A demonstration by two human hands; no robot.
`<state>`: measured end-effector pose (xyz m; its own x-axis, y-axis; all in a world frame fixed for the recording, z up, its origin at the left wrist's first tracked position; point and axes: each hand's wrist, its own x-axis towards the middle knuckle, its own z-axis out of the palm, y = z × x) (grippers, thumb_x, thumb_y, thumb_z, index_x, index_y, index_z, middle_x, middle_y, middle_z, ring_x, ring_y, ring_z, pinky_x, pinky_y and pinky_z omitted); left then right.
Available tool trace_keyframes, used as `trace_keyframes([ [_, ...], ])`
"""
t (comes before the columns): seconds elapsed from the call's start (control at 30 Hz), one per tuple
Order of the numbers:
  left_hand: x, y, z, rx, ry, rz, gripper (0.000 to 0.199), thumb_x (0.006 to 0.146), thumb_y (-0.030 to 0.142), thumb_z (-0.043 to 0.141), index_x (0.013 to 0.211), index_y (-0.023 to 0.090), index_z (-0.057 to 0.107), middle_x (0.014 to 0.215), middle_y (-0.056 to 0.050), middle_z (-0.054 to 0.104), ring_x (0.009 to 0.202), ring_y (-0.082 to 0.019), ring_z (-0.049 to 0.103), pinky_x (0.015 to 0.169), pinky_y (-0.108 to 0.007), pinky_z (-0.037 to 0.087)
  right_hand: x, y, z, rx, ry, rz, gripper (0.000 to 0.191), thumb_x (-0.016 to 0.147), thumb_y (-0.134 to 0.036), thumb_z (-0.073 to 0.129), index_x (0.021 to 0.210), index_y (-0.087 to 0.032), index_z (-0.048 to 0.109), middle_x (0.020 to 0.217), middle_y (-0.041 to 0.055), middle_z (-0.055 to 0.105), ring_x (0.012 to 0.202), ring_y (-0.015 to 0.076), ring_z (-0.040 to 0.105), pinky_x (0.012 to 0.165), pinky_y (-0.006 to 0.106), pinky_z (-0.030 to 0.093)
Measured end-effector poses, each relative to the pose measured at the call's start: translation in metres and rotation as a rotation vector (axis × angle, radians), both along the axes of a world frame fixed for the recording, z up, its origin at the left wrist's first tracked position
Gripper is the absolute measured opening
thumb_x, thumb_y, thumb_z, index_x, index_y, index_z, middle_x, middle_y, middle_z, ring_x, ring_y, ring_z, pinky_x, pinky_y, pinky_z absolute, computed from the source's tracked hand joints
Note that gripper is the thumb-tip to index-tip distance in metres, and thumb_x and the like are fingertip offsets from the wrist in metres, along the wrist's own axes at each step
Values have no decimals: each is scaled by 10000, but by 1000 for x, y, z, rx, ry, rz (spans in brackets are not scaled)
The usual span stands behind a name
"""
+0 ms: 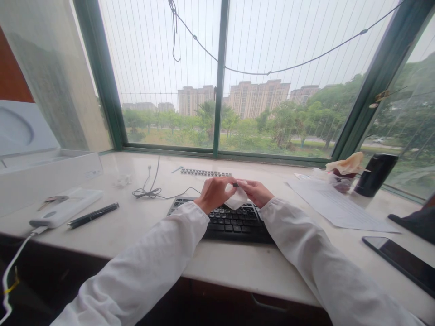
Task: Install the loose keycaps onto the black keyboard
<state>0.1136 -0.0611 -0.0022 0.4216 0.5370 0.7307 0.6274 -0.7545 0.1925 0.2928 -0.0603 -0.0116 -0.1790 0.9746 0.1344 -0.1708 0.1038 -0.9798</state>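
Note:
Above the black keyboard [234,228], my left hand [214,192] and my right hand [258,194] meet at the fingertips, both closed. A small black piece, seemingly a keycap [235,184], is pinched where they meet. A thin white wipe [237,199] hangs beneath it, against the left thumb and the right fingers. My left hand appears to grip the wipe, my right the keycap; the overlapping fingers partly hide both. Behind the hands, a row of small loose pieces, apparently keycaps [204,172], lies on the white desk. The forearms and wipe cover part of the keyboard.
At left are a white power bank [50,217] with keys on it, a black pen [93,215], a coiled cable [147,193] and a white box [50,176]. Paper sheets [340,206], a black bottle [375,175] and a phone [404,260] are at right.

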Motion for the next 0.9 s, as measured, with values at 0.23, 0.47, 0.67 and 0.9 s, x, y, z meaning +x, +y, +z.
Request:
trace_keyframes([
  [0.23, 1, -3, 1, 3, -18, -17, 185, 887, 357, 562, 1038, 296, 651, 1021, 33, 723, 914, -173, 675, 762, -266, 483, -2, -3, 1, 37, -8, -24, 481, 603, -450, 831, 988, -172, 751, 989, 85, 739, 845, 202, 677, 736, 278, 527],
  [0.47, 3, -5, 1, -17, -16, -36, 139, 862, 319, 583, 965, 239, 631, 876, 25, 718, 799, -151, 674, 681, -243, 472, -3, -5, 1, 110, -91, -141, 466, 616, -454, 817, 956, -143, 746, 854, 76, 747, 722, 183, 666, 651, 275, 507],
  [0.67, 4, -8, 2, -8, -64, -57, 116, 857, 277, 573, 959, 238, 609, 910, 23, 717, 814, -150, 670, 700, -247, 478, -7, -8, 6, 40, 39, -102, 448, 531, -427, 868, 862, -147, 757, 874, 77, 747, 754, 192, 665, 700, 292, 522],
  [0.9, 5, -9, 5, -88, -166, -67, 130, 850, 306, 584, 961, 239, 591, 903, 19, 722, 732, -140, 668, 667, -248, 487, -5, -8, 8, -13, 59, -97, 479, 529, -473, 857, 870, -154, 746, 843, 77, 740, 692, 180, 648, 614, 275, 500],
])
